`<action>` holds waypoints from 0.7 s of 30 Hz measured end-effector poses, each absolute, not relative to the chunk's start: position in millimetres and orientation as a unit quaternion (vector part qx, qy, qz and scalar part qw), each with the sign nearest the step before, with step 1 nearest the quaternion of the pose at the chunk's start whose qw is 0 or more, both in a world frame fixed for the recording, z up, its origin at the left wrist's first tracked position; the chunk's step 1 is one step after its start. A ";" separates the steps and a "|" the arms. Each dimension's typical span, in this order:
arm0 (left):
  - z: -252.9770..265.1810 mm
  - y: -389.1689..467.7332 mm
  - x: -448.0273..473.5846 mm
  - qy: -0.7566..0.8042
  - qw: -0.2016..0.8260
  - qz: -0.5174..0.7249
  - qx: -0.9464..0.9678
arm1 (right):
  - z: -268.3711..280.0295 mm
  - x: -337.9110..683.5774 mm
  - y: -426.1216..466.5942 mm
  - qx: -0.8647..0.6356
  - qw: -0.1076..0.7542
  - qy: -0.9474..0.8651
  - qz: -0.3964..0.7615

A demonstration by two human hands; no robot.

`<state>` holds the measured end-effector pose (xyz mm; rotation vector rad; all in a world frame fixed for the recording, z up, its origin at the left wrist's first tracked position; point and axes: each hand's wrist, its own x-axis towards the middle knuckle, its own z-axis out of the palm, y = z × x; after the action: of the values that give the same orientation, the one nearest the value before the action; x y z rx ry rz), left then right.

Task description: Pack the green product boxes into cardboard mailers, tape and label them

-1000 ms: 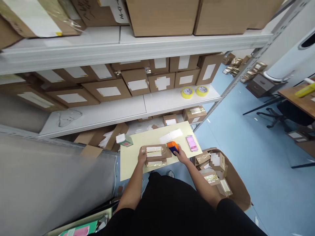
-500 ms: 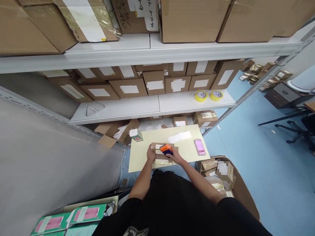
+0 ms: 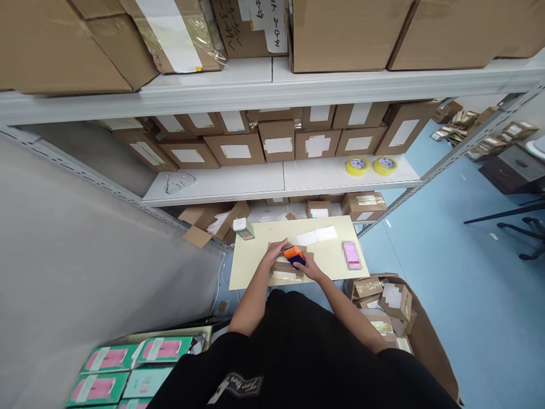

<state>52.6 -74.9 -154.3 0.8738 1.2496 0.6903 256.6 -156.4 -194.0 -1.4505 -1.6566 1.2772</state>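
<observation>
A small brown cardboard box (image 3: 286, 271) sealed with clear tape lies on a pale yellow table (image 3: 255, 261) in front of me. My left hand (image 3: 277, 250) rests on the box's top, pressing it down. My right hand (image 3: 307, 268) grips an orange and blue tape dispenser (image 3: 293, 255) held against the box's top right. A white label sheet (image 3: 317, 235) and a pink item (image 3: 352, 254) lie on the table to the right. A small green and white carton (image 3: 244, 228) stands at the table's far left corner.
White metal shelving (image 3: 281, 182) full of labelled cardboard boxes stands behind the table, with two yellow tape rolls (image 3: 370, 165). An open carton of small taped boxes (image 3: 389, 307) sits on the blue floor at my right. Green and pink packets (image 3: 128, 369) lie at lower left.
My right hand has drawn the tape dispenser leftward over the box, from its right end onto its top. My left hand shifted from the box's left end to its top. The view swung left.
</observation>
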 end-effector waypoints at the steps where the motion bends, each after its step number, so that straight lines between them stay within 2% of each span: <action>1: -153.4 -75.5 55.1 0.542 0.677 0.331 0.373 | -191.0 257.6 -155.6 -0.533 0.300 -0.622 0.489; 6: -147.0 -80.9 54.8 0.537 0.642 0.408 0.365 | -174.1 262.8 -151.2 -0.514 0.315 -0.626 0.494; 12: -141.1 -92.9 46.2 0.583 0.540 0.449 0.408 | -157.7 264.5 -145.5 -0.590 0.270 -0.620 0.441; 21: -155.9 -103.0 35.0 0.665 0.461 0.505 0.300 | -138.1 280.8 -134.6 -0.585 0.242 -0.651 0.418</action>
<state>35.0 -103.0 -155.9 0.7383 1.6353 1.2429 280.8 -134.6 -138.1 -1.6000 -1.7810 1.1441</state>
